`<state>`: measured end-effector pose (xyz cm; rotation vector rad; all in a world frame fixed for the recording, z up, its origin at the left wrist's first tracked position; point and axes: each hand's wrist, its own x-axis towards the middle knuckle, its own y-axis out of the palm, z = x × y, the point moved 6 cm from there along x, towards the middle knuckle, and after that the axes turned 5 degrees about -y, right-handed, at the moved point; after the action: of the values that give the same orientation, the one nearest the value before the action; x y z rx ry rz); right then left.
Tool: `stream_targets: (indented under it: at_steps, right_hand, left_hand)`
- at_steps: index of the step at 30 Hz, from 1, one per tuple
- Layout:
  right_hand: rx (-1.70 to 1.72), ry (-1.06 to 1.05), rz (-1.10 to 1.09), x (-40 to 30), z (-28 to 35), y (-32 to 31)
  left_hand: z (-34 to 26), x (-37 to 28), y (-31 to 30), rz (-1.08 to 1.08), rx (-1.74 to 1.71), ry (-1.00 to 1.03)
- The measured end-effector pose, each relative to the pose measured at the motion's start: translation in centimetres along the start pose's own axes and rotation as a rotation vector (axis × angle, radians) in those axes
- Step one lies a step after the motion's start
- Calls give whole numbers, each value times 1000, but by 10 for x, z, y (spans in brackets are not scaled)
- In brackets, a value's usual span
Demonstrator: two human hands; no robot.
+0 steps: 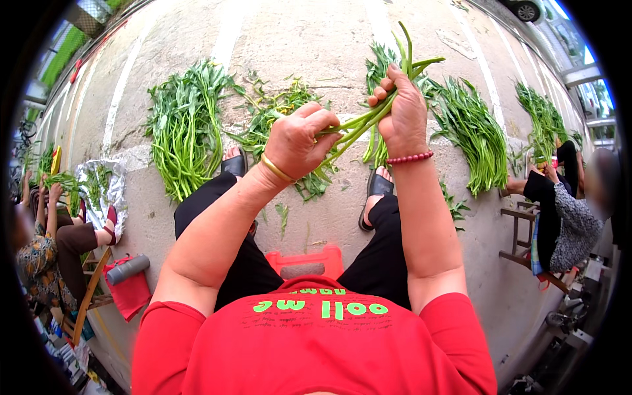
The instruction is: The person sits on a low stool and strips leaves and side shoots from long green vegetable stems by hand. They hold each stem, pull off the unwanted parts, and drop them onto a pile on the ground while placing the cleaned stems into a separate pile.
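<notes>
My right hand [404, 106] grips a small bunch of long green water spinach stems [363, 121], thumb uppermost, with the stem ends sticking out beyond it. At the bunch's other end, the fingers of my left hand [302, 140] pinch the stems and leaves. Below my hands, a loose heap of leafy trimmings [276, 106] is spread on the concrete. A large pile of water spinach [185, 133] lies left of my left foot. Past my right wrist there is another stack of it [469, 133], and a smaller bundle [380, 61] shows partly behind my right hand.
A red plastic stool [333, 261] is between my legs. At left, a person [44, 252] sits near silver foil [118, 185], a red bag [128, 296] and a grey flask [128, 269]. Another person [575, 229] sits at right by more greens [540, 118]. Scattered leaves [282, 215] lie on the ground.
</notes>
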<state>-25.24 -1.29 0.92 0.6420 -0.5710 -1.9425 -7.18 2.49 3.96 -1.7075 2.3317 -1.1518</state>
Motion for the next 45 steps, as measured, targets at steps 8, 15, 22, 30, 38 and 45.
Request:
stream_targets:
  at_steps: [8, 15, 22, 30, 38, 45]
  right_hand:
    - [143, 148, 108, 9, 2, 12]
    - [12, 40, 44, 4, 4, 12]
    - [-29, -106, 6, 3, 1, 15]
    - [-73, -165, 37, 3, -3, 21]
    - [-116, -202, -10, -1, -8, 28]
    - [-31, -170, -4, 1, -11, 30]
  left_hand:
    - [6, 15, -3, 2, -48, -18]
    - [5, 17, 9, 133, 79, 32]
    - [17, 18, 11, 47, 194, -33]
    - [22, 20, 15, 33, 384, -33]
    - [33, 26, 9, -78, 502, -46]
    - [45, 26, 4, -116, 329, -156]
